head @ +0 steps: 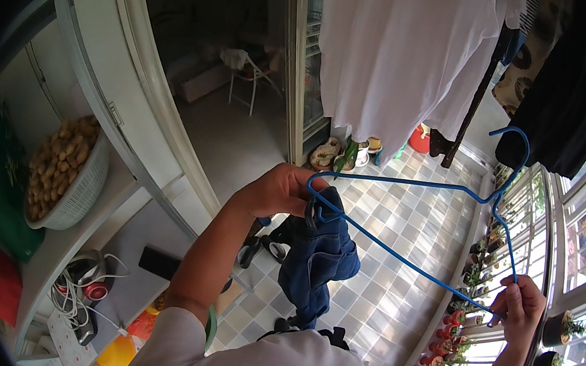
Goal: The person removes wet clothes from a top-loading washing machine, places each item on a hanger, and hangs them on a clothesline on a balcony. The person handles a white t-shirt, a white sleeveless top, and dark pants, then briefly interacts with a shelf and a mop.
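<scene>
My left hand [284,188] pinches the waistband of dark blue jeans [316,259] close to one end of a blue wire clothes hanger [416,182]. The jeans hang down in front of me, bunched, below that hand. At the hanger's other end, my right hand [520,305] grips its corner between thumb and fingers. The hanger is tilted, its hook pointing up to the right. Part of the waistband lies at the hanger's small end loop; whether it is hooked on there cannot be told.
White laundry [402,46] and dark garments [557,102] hang overhead. Potted plants [456,318] line the barred window at right. At left, a basket of peanuts [75,192] stands on a shelf above a counter [144,224] with cables. Shoes [261,249] lie on the tiled floor.
</scene>
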Motion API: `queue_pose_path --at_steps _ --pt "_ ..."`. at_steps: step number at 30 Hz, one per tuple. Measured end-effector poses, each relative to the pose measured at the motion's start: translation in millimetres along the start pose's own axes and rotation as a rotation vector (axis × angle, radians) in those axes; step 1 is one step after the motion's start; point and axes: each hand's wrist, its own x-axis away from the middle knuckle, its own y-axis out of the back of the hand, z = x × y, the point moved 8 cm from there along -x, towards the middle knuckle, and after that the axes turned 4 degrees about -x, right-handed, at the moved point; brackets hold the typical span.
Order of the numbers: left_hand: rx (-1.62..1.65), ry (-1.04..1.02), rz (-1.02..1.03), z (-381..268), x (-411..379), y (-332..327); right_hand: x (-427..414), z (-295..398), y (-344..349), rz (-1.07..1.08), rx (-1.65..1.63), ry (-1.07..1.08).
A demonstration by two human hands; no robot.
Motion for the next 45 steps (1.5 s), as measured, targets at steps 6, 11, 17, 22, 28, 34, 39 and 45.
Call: queue_pose_path --at_steps 6,11,17,22,28,34,39,45 --pt "0.008 0.014 0.109 1 -16 -21 15 -21 5 -0.001 0.028 0.019" --pt "0.132 0.024 0.125 5 -21 -31 21 -30 -2 -0.071 0.032 0.03" --pt "0.163 0.066 0.012 13 -16 -28 24 -60 -13 -0.044 -0.058 -0.133" --pt "0.107 0.151 0.063 19 -18 -34 16 -73 -17 -0.034 -0.131 -0.248" --pt "0.133 0.122 0.07 13 -17 -55 8 -79 -19 -0.081 -0.167 -0.25" --pt "-0.039 0.045 -0.225 8 -19 -44 1 -64 -27 0.083 -0.478 -0.053" --pt "-0.03 -0.014 -0.282 -10 -15 -43 -27 -118 -78 0.19 -1.161 -0.07" --pt "-0.05 -0.053 -0.224 -29 -21 -58 -65 -109 -238 0.534 -0.396 0.041"
